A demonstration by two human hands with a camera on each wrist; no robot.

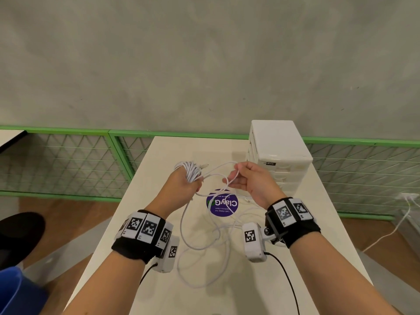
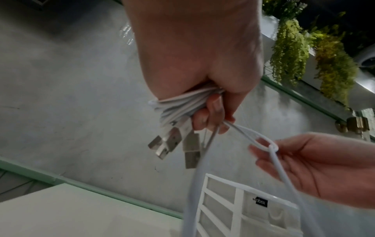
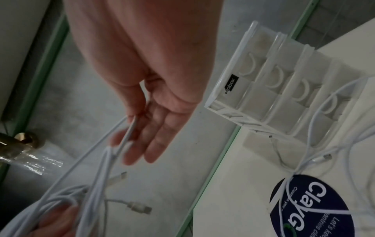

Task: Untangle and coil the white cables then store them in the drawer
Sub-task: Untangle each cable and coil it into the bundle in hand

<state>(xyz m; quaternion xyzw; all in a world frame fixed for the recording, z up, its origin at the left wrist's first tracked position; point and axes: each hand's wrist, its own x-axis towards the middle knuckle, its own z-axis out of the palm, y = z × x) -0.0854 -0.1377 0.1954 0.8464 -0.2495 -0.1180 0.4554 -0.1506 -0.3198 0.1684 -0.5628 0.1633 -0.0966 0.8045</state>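
Observation:
My left hand (image 1: 185, 185) is raised above the white table (image 1: 159, 280) and grips a coil of white cable (image 1: 190, 172) wound round its fingers. In the left wrist view the coil (image 2: 180, 104) sits in the fist with USB plugs (image 2: 172, 144) hanging below. My right hand (image 1: 246, 180) pinches a white cable strand (image 1: 234, 176) between thumb and fingers, just right of the left hand. The strand (image 3: 129, 133) runs along the fingers in the right wrist view. Loose tangled cables (image 1: 204, 235) trail down onto the table. The white drawer unit (image 1: 278, 153) stands at the back right, drawers closed.
A round purple sticker (image 1: 222, 204) lies on the table under the hands. Green mesh railing (image 1: 68, 164) runs behind the table against a grey wall. A blue bin (image 1: 13, 292) and a dark shoe (image 1: 18, 235) are at the lower left. Another white cable (image 1: 391, 233) crosses the floor on the right.

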